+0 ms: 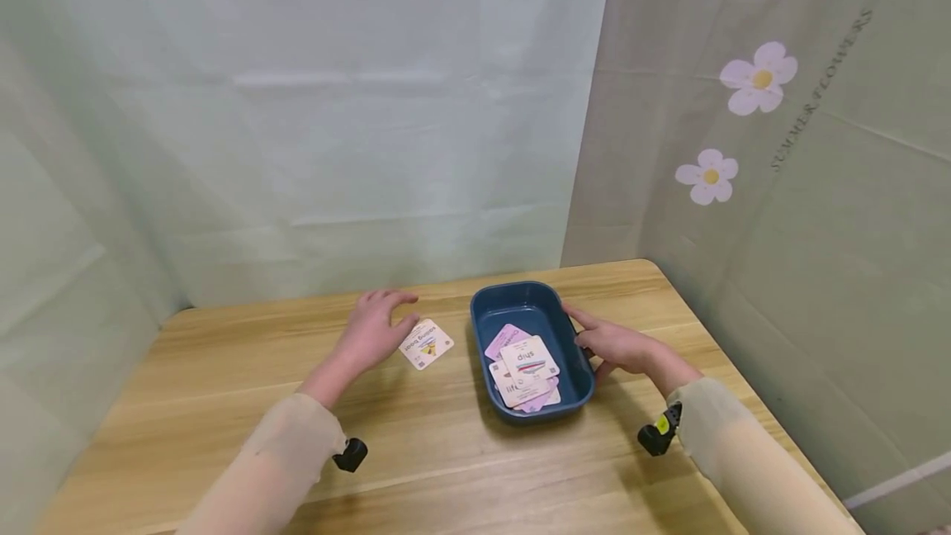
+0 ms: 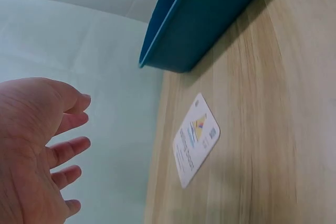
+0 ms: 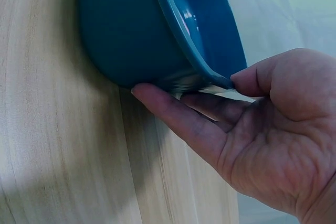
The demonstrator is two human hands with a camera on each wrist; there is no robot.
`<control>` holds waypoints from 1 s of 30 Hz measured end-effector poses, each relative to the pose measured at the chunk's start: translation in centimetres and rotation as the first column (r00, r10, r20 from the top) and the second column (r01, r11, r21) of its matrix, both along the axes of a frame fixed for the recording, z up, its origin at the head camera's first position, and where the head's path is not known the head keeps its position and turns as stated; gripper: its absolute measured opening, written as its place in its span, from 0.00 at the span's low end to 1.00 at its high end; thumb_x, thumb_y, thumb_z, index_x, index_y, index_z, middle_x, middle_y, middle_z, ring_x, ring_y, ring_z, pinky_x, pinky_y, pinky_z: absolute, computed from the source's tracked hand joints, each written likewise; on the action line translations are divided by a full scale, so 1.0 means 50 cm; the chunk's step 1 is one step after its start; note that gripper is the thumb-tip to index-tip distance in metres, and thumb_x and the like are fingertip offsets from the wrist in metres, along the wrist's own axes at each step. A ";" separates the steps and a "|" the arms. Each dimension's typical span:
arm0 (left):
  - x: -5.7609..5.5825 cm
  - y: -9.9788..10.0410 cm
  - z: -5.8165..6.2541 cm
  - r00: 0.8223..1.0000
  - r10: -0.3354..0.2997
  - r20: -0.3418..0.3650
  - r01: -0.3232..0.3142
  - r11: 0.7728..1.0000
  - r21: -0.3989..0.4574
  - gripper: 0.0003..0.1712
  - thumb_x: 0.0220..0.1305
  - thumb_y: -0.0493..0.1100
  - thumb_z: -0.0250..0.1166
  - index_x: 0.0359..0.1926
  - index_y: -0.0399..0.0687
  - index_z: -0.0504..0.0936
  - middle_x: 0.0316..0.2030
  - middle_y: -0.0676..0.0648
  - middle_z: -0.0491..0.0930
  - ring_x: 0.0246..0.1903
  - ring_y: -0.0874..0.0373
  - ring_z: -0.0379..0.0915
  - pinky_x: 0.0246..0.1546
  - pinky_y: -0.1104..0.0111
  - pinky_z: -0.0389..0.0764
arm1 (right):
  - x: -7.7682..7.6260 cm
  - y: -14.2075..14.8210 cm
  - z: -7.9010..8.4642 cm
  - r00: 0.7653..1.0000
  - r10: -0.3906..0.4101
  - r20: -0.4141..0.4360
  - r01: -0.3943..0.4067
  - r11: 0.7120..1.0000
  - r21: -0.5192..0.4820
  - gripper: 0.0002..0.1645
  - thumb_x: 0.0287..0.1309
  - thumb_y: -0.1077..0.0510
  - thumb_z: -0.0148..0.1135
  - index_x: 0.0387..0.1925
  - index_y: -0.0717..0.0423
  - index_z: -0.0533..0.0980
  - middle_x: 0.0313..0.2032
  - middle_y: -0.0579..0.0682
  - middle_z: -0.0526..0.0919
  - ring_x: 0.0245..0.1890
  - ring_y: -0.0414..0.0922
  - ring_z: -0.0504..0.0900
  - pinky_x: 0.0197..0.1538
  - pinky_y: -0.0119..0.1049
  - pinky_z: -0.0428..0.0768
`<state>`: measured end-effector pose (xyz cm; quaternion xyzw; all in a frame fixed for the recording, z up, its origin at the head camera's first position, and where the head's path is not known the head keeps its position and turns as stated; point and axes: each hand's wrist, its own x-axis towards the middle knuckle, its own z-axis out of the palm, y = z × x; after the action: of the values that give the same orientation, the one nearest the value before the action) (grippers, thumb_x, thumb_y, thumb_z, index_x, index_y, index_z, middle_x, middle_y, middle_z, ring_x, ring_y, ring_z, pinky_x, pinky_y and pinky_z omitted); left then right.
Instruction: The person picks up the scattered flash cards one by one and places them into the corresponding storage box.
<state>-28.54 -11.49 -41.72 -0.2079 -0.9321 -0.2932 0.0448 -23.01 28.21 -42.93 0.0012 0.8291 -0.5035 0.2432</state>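
My left hand (image 1: 374, 330) hovers over the table with fingers spread and loosely bent, holding nothing. Just beside it a white card (image 1: 428, 345) printed "sailing boat" lies flat on the wood; in the left wrist view the card (image 2: 196, 140) sits apart from the fingers. A dark blue rectangular bin (image 1: 535, 417) stands to the right of the card. At the bin's right side my right hand (image 1: 620, 345) grips it, thumb on the rim and fingers under it along the outer wall. Inside lie several overlapping cards, topped by a white "ship" card (image 1: 530, 360).
The wooden table (image 1: 416, 461) ends at a pale curtain (image 1: 334, 122) behind. Another curtain with printed flowers (image 1: 758, 79) hangs along the right side. Both wrists carry small black cameras (image 1: 352, 455).
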 end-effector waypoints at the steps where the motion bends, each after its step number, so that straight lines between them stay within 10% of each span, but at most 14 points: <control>1: 0.000 -0.004 -0.003 1.000 0.000 -0.004 0.000 1.000 0.000 0.23 0.73 0.48 0.63 0.64 0.43 0.79 0.66 0.35 0.72 0.70 0.31 0.56 0.67 0.36 0.56 | 0.000 0.001 -0.001 1.000 -0.001 0.001 0.001 1.000 0.000 0.45 0.72 0.64 0.45 0.83 0.41 0.41 0.80 0.62 0.38 0.64 0.62 0.66 0.40 0.52 0.87; 30: -0.011 -0.070 -0.091 0.983 0.090 0.161 -0.078 0.994 -0.077 0.33 0.71 0.53 0.63 0.69 0.40 0.72 0.69 0.29 0.66 0.69 0.26 0.51 0.66 0.31 0.53 | -0.007 0.001 -0.003 1.000 -0.004 0.009 0.004 1.000 0.021 0.45 0.74 0.63 0.44 0.83 0.39 0.39 0.80 0.63 0.40 0.63 0.61 0.69 0.43 0.53 0.86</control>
<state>-29.08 -14.99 -46.26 -0.1449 -0.9504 -0.2740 -0.0269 -23.38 28.28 -43.07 0.0077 0.8332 -0.4952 0.2461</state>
